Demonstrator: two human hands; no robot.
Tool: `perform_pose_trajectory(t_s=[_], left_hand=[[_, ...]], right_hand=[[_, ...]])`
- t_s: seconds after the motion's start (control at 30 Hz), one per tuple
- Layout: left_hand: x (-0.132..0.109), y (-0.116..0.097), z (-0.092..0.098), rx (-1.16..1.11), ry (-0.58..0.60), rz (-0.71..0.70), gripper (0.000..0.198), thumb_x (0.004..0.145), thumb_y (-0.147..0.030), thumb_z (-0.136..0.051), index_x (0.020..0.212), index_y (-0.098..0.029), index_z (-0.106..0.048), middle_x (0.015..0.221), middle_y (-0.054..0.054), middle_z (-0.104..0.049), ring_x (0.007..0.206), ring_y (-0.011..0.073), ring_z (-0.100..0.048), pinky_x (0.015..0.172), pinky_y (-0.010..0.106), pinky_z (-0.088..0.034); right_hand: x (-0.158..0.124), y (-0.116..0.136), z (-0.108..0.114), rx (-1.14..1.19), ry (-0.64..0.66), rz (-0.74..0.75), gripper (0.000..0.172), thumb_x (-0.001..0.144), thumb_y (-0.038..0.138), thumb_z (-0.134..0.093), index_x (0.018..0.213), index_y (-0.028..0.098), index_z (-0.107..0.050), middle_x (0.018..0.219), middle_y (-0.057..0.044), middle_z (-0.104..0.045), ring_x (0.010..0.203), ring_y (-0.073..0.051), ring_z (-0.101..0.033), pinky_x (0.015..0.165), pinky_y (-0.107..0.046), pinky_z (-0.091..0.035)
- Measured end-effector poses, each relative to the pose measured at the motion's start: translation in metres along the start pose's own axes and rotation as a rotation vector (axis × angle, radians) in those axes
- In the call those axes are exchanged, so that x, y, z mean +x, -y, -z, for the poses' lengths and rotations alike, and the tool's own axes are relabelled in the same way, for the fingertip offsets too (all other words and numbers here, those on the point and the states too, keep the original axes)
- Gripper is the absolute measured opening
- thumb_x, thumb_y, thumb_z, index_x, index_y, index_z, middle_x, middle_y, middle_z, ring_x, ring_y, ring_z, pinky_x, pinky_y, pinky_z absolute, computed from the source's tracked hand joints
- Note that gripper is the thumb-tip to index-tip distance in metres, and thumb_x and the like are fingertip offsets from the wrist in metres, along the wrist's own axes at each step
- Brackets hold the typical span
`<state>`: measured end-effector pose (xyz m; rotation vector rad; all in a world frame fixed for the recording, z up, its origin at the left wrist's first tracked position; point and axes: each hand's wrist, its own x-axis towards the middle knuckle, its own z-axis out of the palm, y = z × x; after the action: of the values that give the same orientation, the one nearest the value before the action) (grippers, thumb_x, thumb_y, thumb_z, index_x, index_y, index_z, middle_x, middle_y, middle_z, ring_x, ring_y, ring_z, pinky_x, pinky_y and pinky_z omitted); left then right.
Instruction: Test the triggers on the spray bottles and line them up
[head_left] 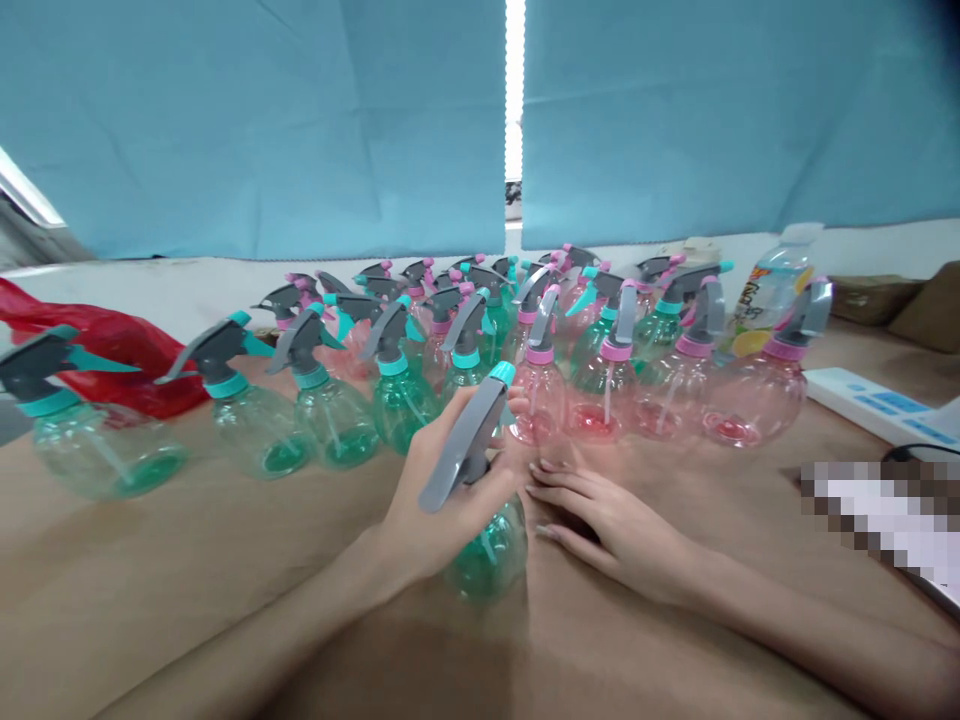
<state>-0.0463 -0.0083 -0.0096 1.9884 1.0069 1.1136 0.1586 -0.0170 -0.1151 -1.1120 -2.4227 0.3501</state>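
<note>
My left hand (pixel 442 490) is wrapped round the grey trigger head of a green spray bottle (pixel 487 550) that stands on the brown table (pixel 187 580) in front of me. My right hand (pixel 600 515) rests beside the bottle's right side, fingers stretched and together, tips touching or almost touching the bottle near my left fingers. Behind them stand several green spray bottles (pixel 330 415) with teal collars on the left and several pink spray bottles (pixel 600 395) with pink collars on the right.
A red plastic bag (pixel 112 350) lies at the far left. A drink bottle (pixel 772 290) stands behind the pink group. A white power strip (pixel 877 405) lies at the right. Blue curtains (pixel 262 120) hang behind the table.
</note>
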Motion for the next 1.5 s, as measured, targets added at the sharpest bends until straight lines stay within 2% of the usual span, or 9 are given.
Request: perform_pose_trajectory(t_s=[0.2, 0.33, 0.63, 0.8, 0.97, 1.1, 1.23, 1.33, 1.5], left_hand=[[0.002, 0.007, -0.001, 0.01, -0.005, -0.034, 0.033, 0.082, -0.02, -0.055, 0.115, -0.024, -0.053, 0.113, 0.003, -0.066, 0.074, 0.0124, -0.064, 0.063, 0.024, -0.053], [0.0, 0.01, -0.004, 0.025, -0.032, -0.023, 0.031, 0.08, -0.017, -0.057, 0.109, -0.025, -0.056, 0.101, 0.0, -0.068, 0.065, 0.0109, -0.061, 0.058, 0.023, -0.052], [-0.008, 0.011, -0.008, 0.066, -0.059, 0.017, 0.044, 0.078, -0.015, -0.057, 0.12, -0.025, -0.054, 0.075, -0.004, -0.065, 0.069, 0.0142, -0.066, 0.063, 0.025, -0.053], [-0.013, 0.009, -0.007, 0.141, -0.072, 0.035, 0.054, 0.079, -0.018, -0.061, 0.129, -0.028, -0.044, 0.098, 0.001, -0.068, 0.085, 0.0191, -0.069, 0.072, 0.031, -0.055], [-0.018, 0.008, -0.002, 0.162, -0.054, 0.007, 0.065, 0.077, -0.023, -0.069, 0.133, -0.034, -0.038, 0.121, 0.003, -0.061, 0.093, 0.0198, -0.067, 0.082, 0.035, -0.055], [-0.027, 0.013, 0.003, 0.188, -0.053, 0.072, 0.072, 0.073, -0.028, -0.072, 0.135, -0.026, -0.036, 0.129, 0.008, -0.056, 0.107, 0.0239, -0.061, 0.093, 0.041, -0.051], [-0.039, 0.016, 0.012, 0.17, -0.003, 0.14, 0.046, 0.077, -0.032, -0.07, 0.119, -0.022, -0.051, 0.117, 0.007, -0.063, 0.103, 0.0244, -0.062, 0.089, 0.042, -0.051], [-0.049, 0.014, 0.026, 0.226, 0.001, 0.093, 0.026, 0.08, -0.033, -0.069, 0.101, -0.022, -0.06, 0.104, 0.004, -0.066, 0.102, 0.0245, -0.062, 0.09, 0.042, -0.049], [-0.077, 0.016, 0.072, 0.389, -0.119, 0.065, 0.029, 0.08, -0.04, -0.068, 0.104, -0.025, -0.061, 0.098, 0.004, -0.065, 0.092, 0.025, -0.064, 0.083, 0.041, -0.053]], right_hand=[[0.001, 0.0, 0.0, 0.017, -0.011, 0.003, 0.042, 0.099, 0.036, -0.049, 0.132, 0.013, -0.057, 0.138, -0.014, -0.058, 0.132, -0.028, -0.049, 0.109, -0.05, -0.042], [0.001, -0.001, -0.001, 0.01, -0.03, 0.018, 0.041, 0.099, 0.036, -0.048, 0.132, 0.013, -0.058, 0.136, -0.015, -0.06, 0.13, -0.028, -0.051, 0.108, -0.05, -0.043], [0.0, -0.002, -0.002, 0.021, -0.039, 0.02, 0.039, 0.099, 0.036, -0.05, 0.132, 0.017, -0.058, 0.134, -0.013, -0.061, 0.129, -0.027, -0.052, 0.107, -0.049, -0.043], [-0.001, -0.001, -0.002, 0.02, -0.033, 0.006, 0.04, 0.098, 0.037, -0.05, 0.134, 0.018, -0.056, 0.136, -0.013, -0.06, 0.131, -0.029, -0.05, 0.107, -0.052, -0.043], [-0.002, -0.002, -0.003, 0.001, -0.027, 0.019, 0.038, 0.099, 0.036, -0.05, 0.131, 0.019, -0.057, 0.138, -0.013, -0.058, 0.132, -0.029, -0.049, 0.107, -0.051, -0.044], [-0.002, -0.002, -0.003, -0.039, -0.023, 0.04, 0.038, 0.1, 0.035, -0.047, 0.131, 0.016, -0.057, 0.138, -0.015, -0.057, 0.132, -0.028, -0.049, 0.106, -0.051, -0.044], [0.0, 0.001, 0.0, -0.083, -0.003, 0.064, 0.036, 0.1, 0.033, -0.045, 0.13, 0.017, -0.058, 0.134, -0.015, -0.061, 0.126, -0.029, -0.055, 0.101, -0.051, -0.048], [0.005, 0.007, 0.005, -0.124, 0.015, 0.056, 0.033, 0.099, 0.033, -0.047, 0.126, 0.02, -0.061, 0.128, -0.013, -0.065, 0.117, -0.029, -0.061, 0.096, -0.051, -0.052], [0.027, 0.029, 0.017, -0.139, 0.005, 0.074, 0.025, 0.099, 0.033, -0.046, 0.113, 0.026, -0.066, 0.116, -0.007, -0.071, 0.102, -0.027, -0.068, 0.086, -0.045, -0.056]])
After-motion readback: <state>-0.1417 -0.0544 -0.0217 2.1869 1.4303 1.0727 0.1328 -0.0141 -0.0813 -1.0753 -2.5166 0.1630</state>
